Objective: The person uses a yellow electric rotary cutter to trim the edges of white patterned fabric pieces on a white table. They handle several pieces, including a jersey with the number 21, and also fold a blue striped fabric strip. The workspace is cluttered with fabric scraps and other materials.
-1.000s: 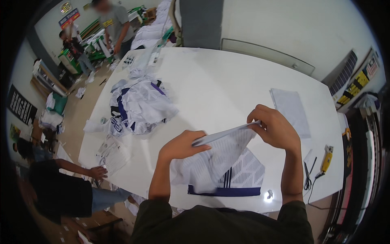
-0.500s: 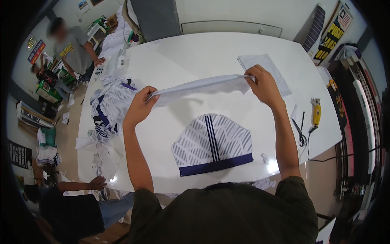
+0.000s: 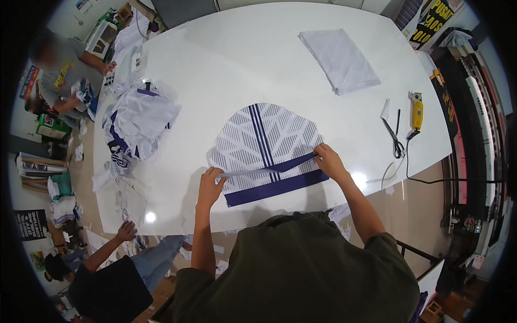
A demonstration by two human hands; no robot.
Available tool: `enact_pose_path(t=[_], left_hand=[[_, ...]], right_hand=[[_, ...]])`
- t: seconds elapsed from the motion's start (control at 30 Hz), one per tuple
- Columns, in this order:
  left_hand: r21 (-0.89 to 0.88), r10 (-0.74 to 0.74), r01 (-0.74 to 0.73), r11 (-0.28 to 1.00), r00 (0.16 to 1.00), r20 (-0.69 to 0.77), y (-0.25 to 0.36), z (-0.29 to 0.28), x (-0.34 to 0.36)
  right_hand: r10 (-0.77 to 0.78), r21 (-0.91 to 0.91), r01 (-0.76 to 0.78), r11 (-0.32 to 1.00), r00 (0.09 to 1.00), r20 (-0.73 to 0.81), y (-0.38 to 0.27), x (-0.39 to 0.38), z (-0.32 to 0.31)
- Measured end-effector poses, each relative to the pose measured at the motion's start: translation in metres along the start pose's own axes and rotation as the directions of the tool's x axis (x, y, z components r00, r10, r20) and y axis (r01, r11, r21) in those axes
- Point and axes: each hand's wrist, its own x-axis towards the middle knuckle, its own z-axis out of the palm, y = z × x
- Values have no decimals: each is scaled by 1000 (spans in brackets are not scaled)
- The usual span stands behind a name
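Observation:
A sleeve-shaped fabric panel (image 3: 293, 126), white with grey hatching and dark stripes down its middle, lies over another patterned panel. Its dark purple hem strip is raised between my two hands and partly turned, showing a pale underside at the left. My left hand (image 3: 211, 185) pinches the strip's left end, and my right hand (image 3: 329, 163) pinches its right end. Below the strip, flat on the table, runs the purple band (image 3: 277, 188) of the lower panel. Most of that lower panel is covered.
Folded white cloth (image 3: 342, 62) lies far right on the white table (image 3: 237, 59). Scissors (image 3: 395, 137) and a yellow corded cutter (image 3: 417, 113) are at the right. Crumpled patterned fabric (image 3: 140, 124) is heaped left. A co-worker's hand (image 3: 127, 230) rests at the near-left edge; another person stands far left.
My hands have come nearer and lowered the stretched fabric from the far side onto the panel on the table. The view has shifted, and the folded white cloth is fully uncovered.

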Motion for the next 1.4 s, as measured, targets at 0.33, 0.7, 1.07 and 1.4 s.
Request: enact_pose_path(t=[0.33, 0.7, 1.07, 1.4], left_hand=[[167, -70, 64, 984, 997, 31, 8, 23, -59], [202, -105, 104, 974, 994, -6, 12, 29, -93], [177, -104, 99, 979, 994, 17, 18, 36, -97], [160, -59, 62, 985, 998, -21, 18, 32, -104]], right_hand=[[-126, -115, 116, 987, 989, -81, 22, -53, 20], [-83, -129, 69, 989, 991, -105, 19, -83, 24], [-64, -135, 51, 990, 993, -100, 32, -96, 24], [-41, -69, 30, 997, 986, -159, 20, -98, 27]])
